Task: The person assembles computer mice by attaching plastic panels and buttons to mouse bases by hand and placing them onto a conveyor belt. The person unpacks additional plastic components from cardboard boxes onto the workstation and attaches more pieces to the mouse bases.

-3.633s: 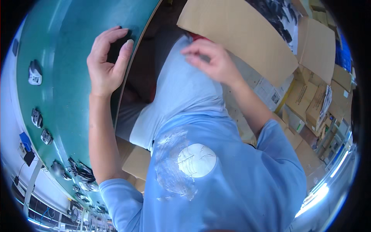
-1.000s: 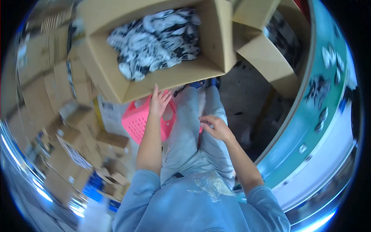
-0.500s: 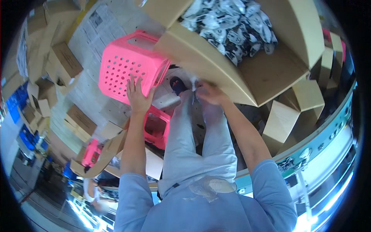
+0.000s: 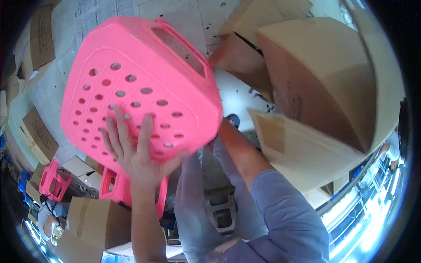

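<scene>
A pink plastic stool (image 4: pixel 144 57), its seat full of round holes, is tilted in front of me with the seat toward me. Spread flat over the lower part of that seat is my left hand (image 4: pixel 138 162), fingers apart. My right forearm (image 4: pixel 245 158) reaches to the stool's right edge. The stool hides my right hand, so its fingers do not show. Partly covered behind my left wrist stands a second pink stool (image 4: pixel 109 186).
A large cardboard box (image 4: pixel 315 74) with open flaps fills the right side. More cartons (image 4: pixel 94 219) stand at the lower left, near another pink stool (image 4: pixel 53 182) and a person (image 4: pixel 47 223). A grey stool (image 4: pixel 221 217) is between my legs. Newspaper (image 4: pixel 105 15) lies on the floor.
The pink stool has come nearer and looks much larger, my left hand still on its seat. My right hand has moved behind it. The box of plastic-wrapped pieces no longer shows its contents.
</scene>
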Tool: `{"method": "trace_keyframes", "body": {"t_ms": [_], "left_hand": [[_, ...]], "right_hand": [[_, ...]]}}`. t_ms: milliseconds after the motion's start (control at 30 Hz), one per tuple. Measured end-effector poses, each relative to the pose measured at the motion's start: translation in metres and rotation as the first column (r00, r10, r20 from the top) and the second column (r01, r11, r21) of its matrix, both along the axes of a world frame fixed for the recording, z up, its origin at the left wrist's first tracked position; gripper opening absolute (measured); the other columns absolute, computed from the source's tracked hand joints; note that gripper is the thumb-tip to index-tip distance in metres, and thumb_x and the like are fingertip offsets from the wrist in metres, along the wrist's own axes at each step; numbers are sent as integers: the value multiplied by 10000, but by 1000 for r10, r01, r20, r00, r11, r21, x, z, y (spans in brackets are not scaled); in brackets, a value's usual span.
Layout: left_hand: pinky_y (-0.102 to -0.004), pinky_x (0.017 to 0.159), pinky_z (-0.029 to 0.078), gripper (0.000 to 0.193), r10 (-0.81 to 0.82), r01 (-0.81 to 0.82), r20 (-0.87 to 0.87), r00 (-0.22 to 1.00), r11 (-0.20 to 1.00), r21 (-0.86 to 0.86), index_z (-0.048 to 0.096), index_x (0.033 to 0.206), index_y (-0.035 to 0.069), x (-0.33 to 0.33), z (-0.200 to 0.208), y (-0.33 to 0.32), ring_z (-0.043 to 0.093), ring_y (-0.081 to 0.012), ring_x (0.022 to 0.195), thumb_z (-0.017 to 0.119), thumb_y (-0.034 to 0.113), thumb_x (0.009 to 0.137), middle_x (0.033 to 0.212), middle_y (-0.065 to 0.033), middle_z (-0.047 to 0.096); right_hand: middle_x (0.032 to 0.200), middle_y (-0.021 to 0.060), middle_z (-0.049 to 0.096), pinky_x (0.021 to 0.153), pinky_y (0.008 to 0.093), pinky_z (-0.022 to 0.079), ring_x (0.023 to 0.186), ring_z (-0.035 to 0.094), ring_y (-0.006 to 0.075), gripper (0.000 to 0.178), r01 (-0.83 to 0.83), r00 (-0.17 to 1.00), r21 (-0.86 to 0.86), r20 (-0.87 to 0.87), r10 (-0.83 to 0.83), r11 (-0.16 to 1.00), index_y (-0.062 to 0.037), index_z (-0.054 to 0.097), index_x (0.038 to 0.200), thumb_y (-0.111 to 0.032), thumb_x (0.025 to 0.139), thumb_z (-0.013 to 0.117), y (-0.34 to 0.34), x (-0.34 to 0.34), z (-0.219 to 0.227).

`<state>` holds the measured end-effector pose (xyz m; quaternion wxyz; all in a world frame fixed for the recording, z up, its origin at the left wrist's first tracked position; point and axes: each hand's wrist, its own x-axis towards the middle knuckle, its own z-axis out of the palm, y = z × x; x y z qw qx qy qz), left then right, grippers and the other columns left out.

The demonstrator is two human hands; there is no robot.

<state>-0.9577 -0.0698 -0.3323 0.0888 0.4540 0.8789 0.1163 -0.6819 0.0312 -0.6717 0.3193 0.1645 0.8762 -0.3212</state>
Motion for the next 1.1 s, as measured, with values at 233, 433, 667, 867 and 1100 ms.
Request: {"method": "trace_keyframes", "body": {"t_ms": [233, 433, 667, 867, 1100], "left_hand": [[-669, 1155, 245, 1033, -52, 51, -14, 999, 994, -97, 519, 1463, 175, -8, 3, -7, 291, -531, 1452, 648, 863, 703, 1562, -319, 340], [-674, 1158, 231, 1041, -57, 55, -22, 998, 992, -113, 510, 1457, 161, -6, -2, -8, 279, -536, 1455, 676, 845, 690, 1565, -338, 316], [-672, 1163, 221, 1053, -78, 72, -63, 995, 993, -95, 493, 1462, 119, -19, 15, -15, 280, -537, 1456, 702, 812, 697, 1564, -345, 312], [-668, 1164, 201, 1061, -24, 23, -2, 1000, 992, -124, 588, 1383, 98, -9, 3, -12, 278, -555, 1449, 722, 844, 640, 1550, -370, 319], [-641, 1176, 203, 995, -109, 108, -28, 994, 994, -37, 540, 1449, 88, -15, 1, -14, 273, -492, 1478, 696, 769, 739, 1587, -310, 313]], "right_hand": [[1211, 211, 656, 995, 473, 515, 1164, 606, 384, 393, 26, 994, -99, -103, -36, 995, -134, 636, 1306, -274, 940, 601, -66, 52, 3], [1204, 211, 659, 986, 474, 519, 1151, 612, 387, 389, 109, 970, -171, -199, -142, 979, -134, 633, 1304, -265, 939, 598, -89, 88, 10], [1195, 212, 662, 976, 474, 524, 1134, 619, 390, 384, 177, 907, -347, -307, -290, 921, -133, 630, 1301, -254, 938, 594, -136, 80, -20], [1187, 212, 665, 967, 475, 528, 1121, 625, 393, 381, 130, 842, -523, -391, -373, 842, -132, 626, 1299, -244, 937, 591, -208, -1, -61], [1178, 212, 669, 956, 475, 533, 1104, 632, 396, 376, 352, 838, -391, -275, -472, 851, -131, 623, 1296, -233, 936, 587, -166, 25, -5]]}}
